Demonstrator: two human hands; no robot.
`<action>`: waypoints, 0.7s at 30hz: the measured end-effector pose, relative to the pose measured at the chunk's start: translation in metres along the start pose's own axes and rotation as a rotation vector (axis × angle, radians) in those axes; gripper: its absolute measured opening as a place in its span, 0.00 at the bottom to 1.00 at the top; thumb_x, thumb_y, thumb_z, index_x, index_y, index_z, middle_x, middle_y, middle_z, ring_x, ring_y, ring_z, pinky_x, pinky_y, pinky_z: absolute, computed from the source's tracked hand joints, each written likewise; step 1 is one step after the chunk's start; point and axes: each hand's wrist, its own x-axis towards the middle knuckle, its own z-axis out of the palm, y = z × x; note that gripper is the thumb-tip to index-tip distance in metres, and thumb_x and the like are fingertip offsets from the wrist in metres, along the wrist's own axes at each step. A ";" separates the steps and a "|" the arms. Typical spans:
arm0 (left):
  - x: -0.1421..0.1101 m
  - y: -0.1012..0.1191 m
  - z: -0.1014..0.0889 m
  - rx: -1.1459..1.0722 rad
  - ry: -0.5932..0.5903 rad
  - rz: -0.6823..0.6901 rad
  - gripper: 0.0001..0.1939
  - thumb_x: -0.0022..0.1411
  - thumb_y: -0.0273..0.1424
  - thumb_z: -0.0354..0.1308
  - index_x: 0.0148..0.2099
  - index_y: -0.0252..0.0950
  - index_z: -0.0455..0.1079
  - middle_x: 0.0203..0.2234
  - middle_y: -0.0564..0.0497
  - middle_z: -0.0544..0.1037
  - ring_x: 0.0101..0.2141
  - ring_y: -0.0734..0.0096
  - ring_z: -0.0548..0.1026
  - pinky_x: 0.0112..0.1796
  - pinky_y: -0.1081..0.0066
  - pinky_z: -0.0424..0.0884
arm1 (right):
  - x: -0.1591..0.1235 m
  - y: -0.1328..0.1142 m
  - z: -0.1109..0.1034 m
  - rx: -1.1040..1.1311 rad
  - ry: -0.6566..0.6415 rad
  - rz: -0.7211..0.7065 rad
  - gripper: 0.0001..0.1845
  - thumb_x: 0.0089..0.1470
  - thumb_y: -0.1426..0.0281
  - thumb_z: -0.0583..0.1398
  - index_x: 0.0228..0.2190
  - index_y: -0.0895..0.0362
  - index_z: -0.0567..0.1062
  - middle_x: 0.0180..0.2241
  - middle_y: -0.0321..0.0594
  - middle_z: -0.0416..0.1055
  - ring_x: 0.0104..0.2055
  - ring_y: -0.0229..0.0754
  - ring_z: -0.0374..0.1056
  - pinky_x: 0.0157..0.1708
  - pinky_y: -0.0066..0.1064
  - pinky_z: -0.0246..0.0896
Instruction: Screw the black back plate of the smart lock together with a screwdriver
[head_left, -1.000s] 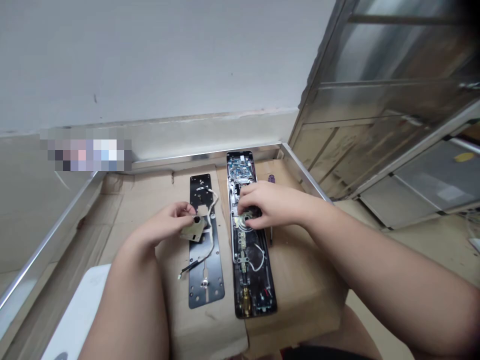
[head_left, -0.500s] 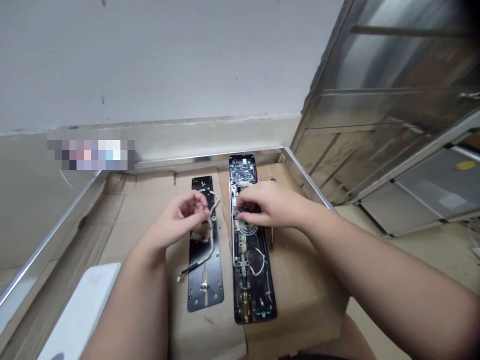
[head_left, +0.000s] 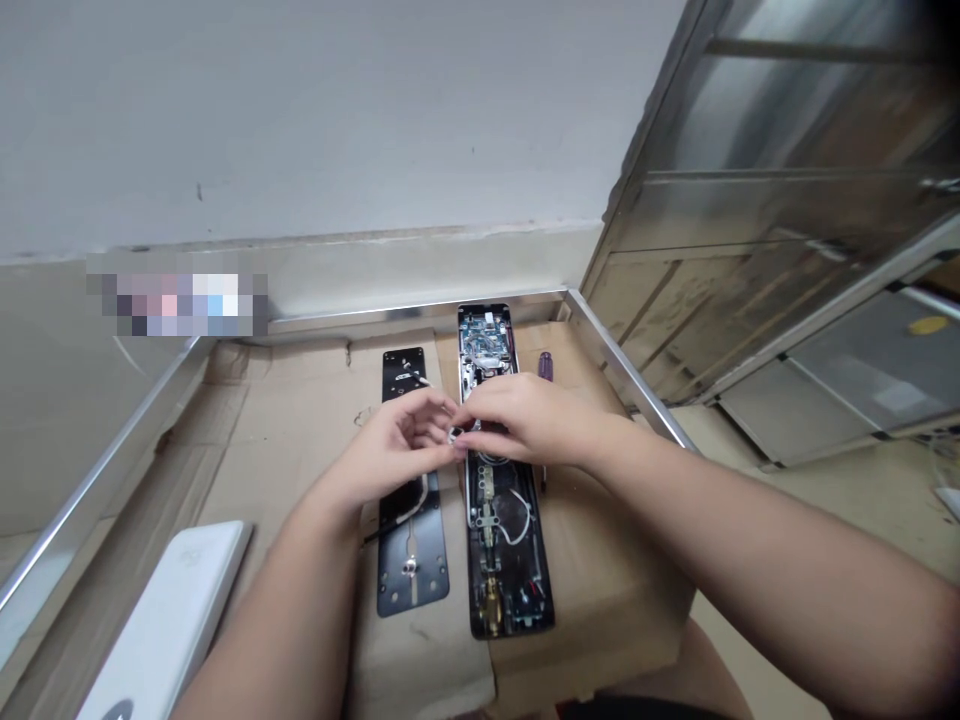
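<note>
An opened door-lock body with circuit board, wires and brass parts lies lengthwise on cardboard. To its left lies a black back plate with a white cable. My left hand and my right hand meet above the gap between the two, fingertips touching. A small silver ring-shaped part is pinched between them; my right fingers close on it and my left fingers curl under it. Whether the left hand still holds the metal bracket is hidden.
The cardboard sheet covers a steel-edged bench. A purple-handled screwdriver lies right of the lock body. A white cover rests at the lower left. A metal-framed glass door leans at the right.
My left hand moved right from over the back plate. My right hand lifted off the lock body and shifted left, and the two hands now meet around a small silver part.
</note>
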 end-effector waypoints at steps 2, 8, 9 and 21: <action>-0.001 0.002 -0.003 0.069 0.019 -0.015 0.14 0.59 0.30 0.67 0.47 0.36 0.71 0.35 0.49 0.78 0.32 0.75 0.75 0.35 0.73 0.72 | -0.001 0.002 -0.001 0.027 0.027 -0.009 0.14 0.65 0.62 0.57 0.43 0.58 0.76 0.38 0.43 0.77 0.40 0.42 0.71 0.42 0.34 0.66; -0.009 0.007 -0.033 0.375 0.239 -0.131 0.13 0.56 0.33 0.65 0.43 0.36 0.71 0.30 0.52 0.76 0.29 0.71 0.72 0.30 0.72 0.67 | -0.003 0.009 -0.012 0.018 0.029 0.079 0.10 0.64 0.67 0.56 0.43 0.56 0.76 0.40 0.41 0.76 0.43 0.41 0.71 0.45 0.34 0.64; -0.010 0.006 -0.039 0.485 0.290 -0.167 0.12 0.55 0.34 0.65 0.42 0.37 0.72 0.28 0.53 0.75 0.28 0.71 0.71 0.29 0.72 0.66 | -0.003 0.009 -0.013 0.017 0.009 0.089 0.10 0.64 0.67 0.56 0.42 0.56 0.76 0.39 0.40 0.76 0.42 0.40 0.70 0.44 0.34 0.64; -0.010 -0.024 -0.064 0.878 0.317 -0.592 0.16 0.48 0.38 0.61 0.40 0.39 0.75 0.31 0.50 0.78 0.31 0.61 0.76 0.31 0.67 0.65 | -0.002 0.013 -0.017 -0.015 -0.067 0.214 0.08 0.62 0.68 0.57 0.38 0.56 0.76 0.39 0.40 0.77 0.41 0.42 0.70 0.44 0.35 0.61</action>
